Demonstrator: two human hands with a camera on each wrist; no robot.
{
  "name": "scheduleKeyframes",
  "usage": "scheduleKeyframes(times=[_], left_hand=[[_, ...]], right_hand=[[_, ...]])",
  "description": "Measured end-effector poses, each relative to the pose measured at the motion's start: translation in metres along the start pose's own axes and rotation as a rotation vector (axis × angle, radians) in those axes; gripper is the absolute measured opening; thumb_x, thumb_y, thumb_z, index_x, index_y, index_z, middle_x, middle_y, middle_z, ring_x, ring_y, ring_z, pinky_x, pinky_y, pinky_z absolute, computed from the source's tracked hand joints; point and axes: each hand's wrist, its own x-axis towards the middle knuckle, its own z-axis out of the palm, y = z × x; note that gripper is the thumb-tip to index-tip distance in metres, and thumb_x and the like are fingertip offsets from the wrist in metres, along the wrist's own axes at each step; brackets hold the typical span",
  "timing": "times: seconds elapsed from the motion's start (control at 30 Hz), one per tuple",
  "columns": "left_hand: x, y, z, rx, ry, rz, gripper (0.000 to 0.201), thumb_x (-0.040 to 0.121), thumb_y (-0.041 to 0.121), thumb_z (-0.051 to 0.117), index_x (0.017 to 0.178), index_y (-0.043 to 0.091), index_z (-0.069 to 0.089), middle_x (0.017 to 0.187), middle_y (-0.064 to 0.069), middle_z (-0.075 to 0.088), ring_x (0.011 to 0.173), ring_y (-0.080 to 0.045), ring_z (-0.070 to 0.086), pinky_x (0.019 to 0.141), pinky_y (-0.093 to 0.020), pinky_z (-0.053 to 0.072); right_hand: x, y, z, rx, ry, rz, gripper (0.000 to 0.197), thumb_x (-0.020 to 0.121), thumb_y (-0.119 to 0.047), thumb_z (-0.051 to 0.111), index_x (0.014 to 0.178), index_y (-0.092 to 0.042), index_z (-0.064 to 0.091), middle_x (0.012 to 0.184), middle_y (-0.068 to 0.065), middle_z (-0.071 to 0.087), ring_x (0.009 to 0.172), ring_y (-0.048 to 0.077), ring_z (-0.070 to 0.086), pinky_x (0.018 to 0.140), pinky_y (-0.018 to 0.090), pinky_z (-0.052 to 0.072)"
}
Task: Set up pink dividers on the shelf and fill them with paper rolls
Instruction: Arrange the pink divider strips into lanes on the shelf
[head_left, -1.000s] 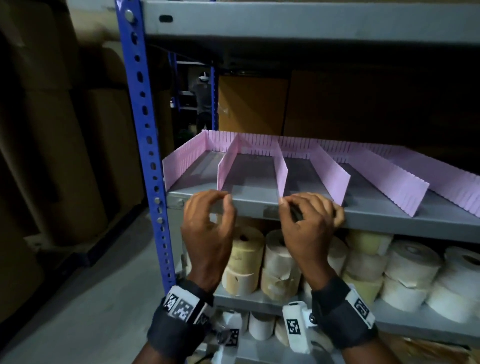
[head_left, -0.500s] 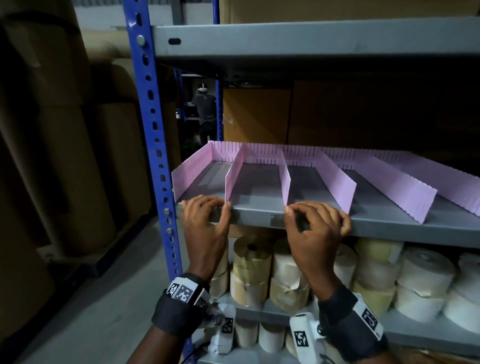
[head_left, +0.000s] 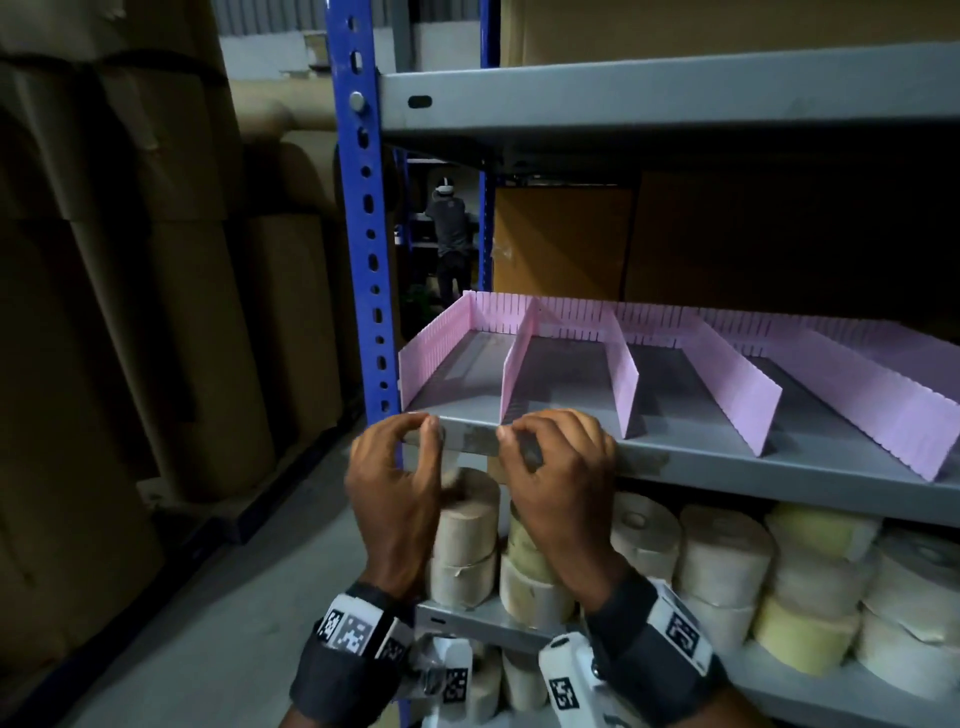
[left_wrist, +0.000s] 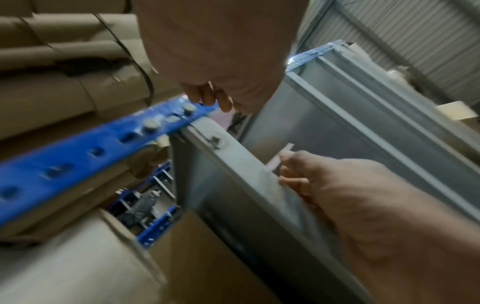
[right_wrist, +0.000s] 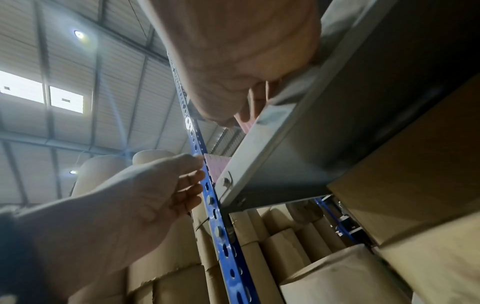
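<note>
Pink slotted dividers stand on the grey shelf: a back strip with several cross pieces running to the front. My left hand is at the shelf's front left corner. Its loosely curled fingertips touch the front end of the leftmost divider, also seen as the pink end. My right hand pinches the front end of the second divider, whose pink strip sticks out past my fingertips. Paper rolls fill the shelf below. All the divider bays hold nothing.
A blue perforated upright stands beside my left hand. Another grey shelf hangs overhead. Tall brown wrapped rolls line the left side. A person stands far behind the rack. Brown boxes sit behind the dividers.
Both hands have shifted one divider to the left: the left from the second divider to the leftmost, the right from the third to the second. My view has tilted upward.
</note>
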Motion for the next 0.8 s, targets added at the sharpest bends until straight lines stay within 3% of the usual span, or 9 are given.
scheduleKeyframes(times=[0.1,0.23,0.43,0.8], left_hand=[[0.01,-0.014,-0.009,0.027,-0.031,-0.111,0.003,0.093,0.015,0.074,0.092,0.013,0.075,0.088,0.001,0.069,0.08,-0.019,0.065,0.076,-0.044,0.055],[0.023,-0.022,-0.011,0.019,-0.078,-0.124,0.003,0.091,0.016,0.076,0.089,0.016,0.074,0.086,0.001,0.068,0.076,-0.008,0.065,0.073,-0.035,0.056],[0.029,-0.03,-0.002,0.043,-0.057,-0.127,0.012,0.089,0.019,0.079,0.082,0.013,0.072,0.08,-0.001,0.067,0.071,-0.005,0.061,0.066,-0.028,0.052],[0.029,-0.035,0.0,0.022,-0.065,-0.138,0.013,0.09,0.02,0.078,0.088,0.009,0.071,0.082,-0.004,0.068,0.07,-0.013,0.063,0.069,-0.041,0.055]], right_hand=[[0.001,-0.003,0.016,-0.1,0.011,0.047,0.021,0.089,-0.045,0.06,0.079,-0.028,0.065,0.087,-0.012,0.063,0.089,0.016,0.057,0.086,0.036,0.035],[0.001,0.0,0.025,-0.107,0.059,0.033,0.015,0.088,-0.041,0.061,0.079,-0.03,0.063,0.087,-0.012,0.06,0.087,0.017,0.055,0.085,0.035,0.031],[-0.001,0.007,0.03,-0.115,0.086,0.008,0.015,0.088,-0.041,0.061,0.078,-0.03,0.061,0.087,-0.013,0.06,0.087,0.016,0.055,0.085,0.033,0.029],[-0.002,0.007,0.027,-0.089,0.065,0.01,0.012,0.087,-0.04,0.064,0.082,-0.03,0.062,0.09,-0.014,0.061,0.089,0.015,0.056,0.087,0.032,0.028]])
